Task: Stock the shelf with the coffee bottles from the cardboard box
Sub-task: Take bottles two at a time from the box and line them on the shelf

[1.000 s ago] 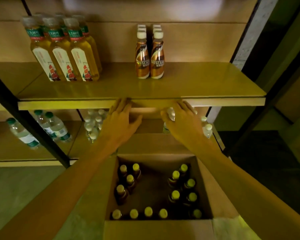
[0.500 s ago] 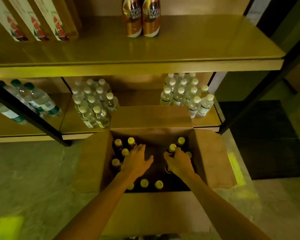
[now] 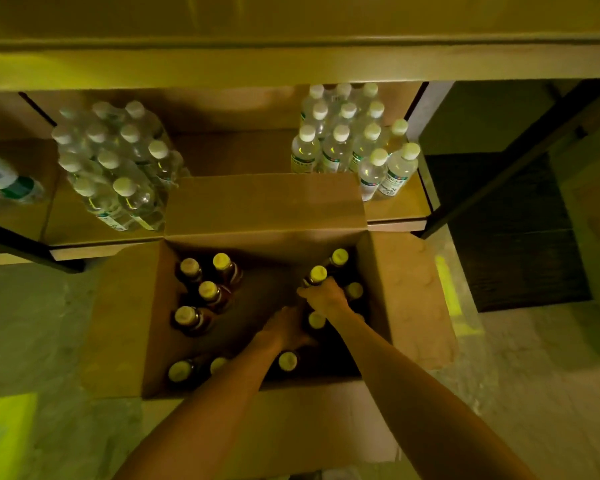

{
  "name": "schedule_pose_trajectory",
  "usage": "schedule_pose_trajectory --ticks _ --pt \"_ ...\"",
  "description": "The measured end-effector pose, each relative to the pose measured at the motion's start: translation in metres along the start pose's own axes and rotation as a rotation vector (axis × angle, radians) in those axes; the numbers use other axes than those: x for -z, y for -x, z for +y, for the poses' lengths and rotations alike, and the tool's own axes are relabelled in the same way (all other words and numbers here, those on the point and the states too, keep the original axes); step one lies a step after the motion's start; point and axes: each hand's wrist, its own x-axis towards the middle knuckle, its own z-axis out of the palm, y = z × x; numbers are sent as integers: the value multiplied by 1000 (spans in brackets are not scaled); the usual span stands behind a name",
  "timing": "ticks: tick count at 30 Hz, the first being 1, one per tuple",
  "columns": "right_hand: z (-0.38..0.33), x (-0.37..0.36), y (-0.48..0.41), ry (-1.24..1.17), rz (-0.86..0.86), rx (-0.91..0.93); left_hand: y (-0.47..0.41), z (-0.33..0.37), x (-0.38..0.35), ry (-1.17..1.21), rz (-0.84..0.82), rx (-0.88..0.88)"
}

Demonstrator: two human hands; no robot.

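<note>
Roughly a dozen coffee bottles (image 3: 207, 290) stand upright in the open cardboard box (image 3: 413, 299) at the centre of the frame, yellow-lit caps up: one cluster toward the box's left wall, another along the right, a few at the near edge. The right hand (image 3: 326, 296) is closed around the neck of one capped bottle (image 3: 317, 274) in the right cluster. The left hand (image 3: 286, 325) reaches in just beside it, low and to the left, its fingers hidden among the dark bottles, so I cannot tell whether it grips anything or is merely curled.

The step in hand looks like picking bottles out of the box. The next move would call for a straight upward lift, so the neighbours touching the held bottle are not tipped, then a carry up to the upper shelf board (image 3: 291, 64) that runs across the top of the frame.

Beyond the box's far flap, on the lower shelf (image 3: 395, 216), sit white-capped water bottles (image 3: 338, 147) at upper right and a shrink-wrapped pack (image 3: 118, 168) at upper left. Their labels carry green and white print too small to read; no coffee label can be read either.
</note>
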Motion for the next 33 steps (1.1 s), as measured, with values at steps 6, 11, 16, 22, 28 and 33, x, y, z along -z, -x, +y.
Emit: schedule_pose_trajectory --ticks 6,11,16,22,28,33 --pt "2 -16 -36 -124 59 -91 -21 -9 -13 150 36 -41" --pt "-4 -23 -41 -60 24 -89 -21 -14 -6 175 35 -15" --pt "0 -12 -26 -118 85 -34 -4 -29 9 140 112 26" --pt "1 5 20 -180 111 182 37 -51 44 354 384 58" --pt "-31 36 90 -187 154 422 90 -24 95 458 592 11" --pt "-65 61 145 -292 198 666 152 15 142 482 687 -193"
